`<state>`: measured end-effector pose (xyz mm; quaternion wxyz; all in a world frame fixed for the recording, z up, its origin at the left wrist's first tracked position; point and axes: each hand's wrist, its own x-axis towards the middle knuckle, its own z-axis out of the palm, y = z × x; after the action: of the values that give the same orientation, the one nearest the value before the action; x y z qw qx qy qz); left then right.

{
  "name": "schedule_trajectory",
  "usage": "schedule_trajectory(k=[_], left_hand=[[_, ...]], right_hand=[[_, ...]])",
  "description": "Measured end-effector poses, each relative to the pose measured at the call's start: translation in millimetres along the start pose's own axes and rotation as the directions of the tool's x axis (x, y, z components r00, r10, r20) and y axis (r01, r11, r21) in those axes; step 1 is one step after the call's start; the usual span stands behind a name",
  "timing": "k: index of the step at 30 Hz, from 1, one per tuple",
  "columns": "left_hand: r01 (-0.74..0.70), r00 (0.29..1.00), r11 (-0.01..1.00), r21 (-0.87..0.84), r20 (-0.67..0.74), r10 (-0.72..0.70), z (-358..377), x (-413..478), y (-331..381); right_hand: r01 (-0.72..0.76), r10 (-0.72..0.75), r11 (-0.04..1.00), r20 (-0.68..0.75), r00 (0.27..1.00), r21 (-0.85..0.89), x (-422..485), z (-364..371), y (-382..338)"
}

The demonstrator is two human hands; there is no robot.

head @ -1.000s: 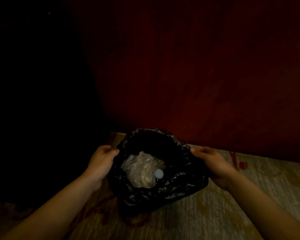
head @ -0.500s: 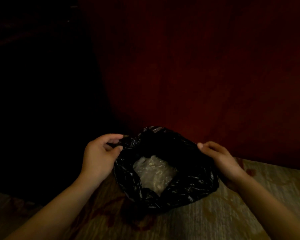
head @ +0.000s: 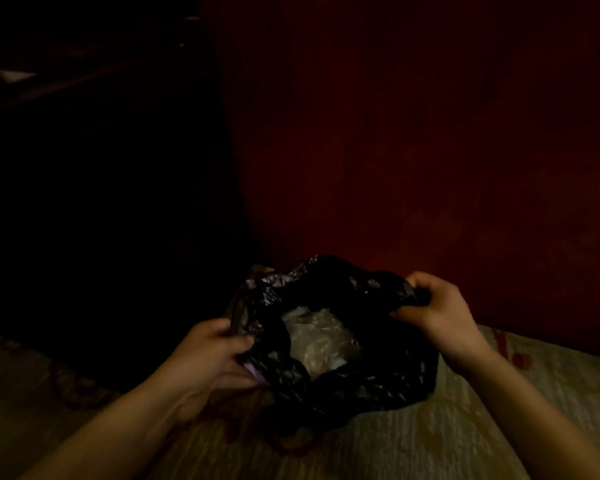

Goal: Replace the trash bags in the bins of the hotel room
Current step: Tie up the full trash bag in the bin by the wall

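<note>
The bag (head: 361, 386) lies between the 2 hands, low over the carpet (head: 465, 427) — left hand (head: 208, 351) pinches its near-left rim, right hand (head: 437, 310) grips bunched plastic at the far-right rim; mouth faces up.

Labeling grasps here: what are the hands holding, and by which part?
Both hold the black trash bag by its open top edge: the left hand grips the left side of the rim, the right hand the right side.

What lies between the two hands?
The head view shows the black trash bag, mouth open, gripped at either side by the left hand and right hand; pale crumpled plastic lies inside.
</note>
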<state>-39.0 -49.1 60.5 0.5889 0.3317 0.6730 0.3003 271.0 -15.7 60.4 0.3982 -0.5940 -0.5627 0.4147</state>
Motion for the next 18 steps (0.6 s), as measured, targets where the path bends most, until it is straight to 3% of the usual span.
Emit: schedule_trajectory(k=[2,4,7,9,11,14,18], left_hand=[[-0.098,0.993,0.994,-0.049,-0.072,0.095,-5.6,-4.7,9.2],[-0.172,0.980,0.982,-0.073,-0.114,0.163,-7.8,-8.7,13.9],[-0.186,0.982,0.968,-0.168,-0.077,0.175,-11.5,-11.0,15.4],[-0.117,0.993,0.976,-0.182,-0.006,0.118,-10.1,-15.1,12.7],[-0.045,0.998,0.997,-0.059,0.042,0.047,-1.9,-19.9,4.1],[-0.054,0.995,0.998,0.008,-0.079,0.055,7.8,-16.4,-4.5],[-0.230,0.929,0.973,0.019,-0.293,0.225,-7.9,-2.7,6.5]], right_hand=[[0.001,-0.025,0.990,0.176,0.984,0.138,-2.9,-0.8,-3.7],[-0.077,0.029,0.972,0.211,0.977,0.221,-4.6,1.6,-9.8],[-0.231,0.227,0.968,0.050,0.973,0.097,0.3,8.9,-10.5],[-0.324,0.324,0.946,0.077,0.943,-0.017,5.2,9.2,-6.6],[-0.391,0.390,0.920,0.122,0.913,-0.017,8.1,8.9,-1.7],[-0.362,0.358,0.931,0.067,0.931,0.053,9.4,8.8,-2.0],[-0.146,0.153,0.981,-0.046,0.987,0.127,7.2,10.0,-3.3]])
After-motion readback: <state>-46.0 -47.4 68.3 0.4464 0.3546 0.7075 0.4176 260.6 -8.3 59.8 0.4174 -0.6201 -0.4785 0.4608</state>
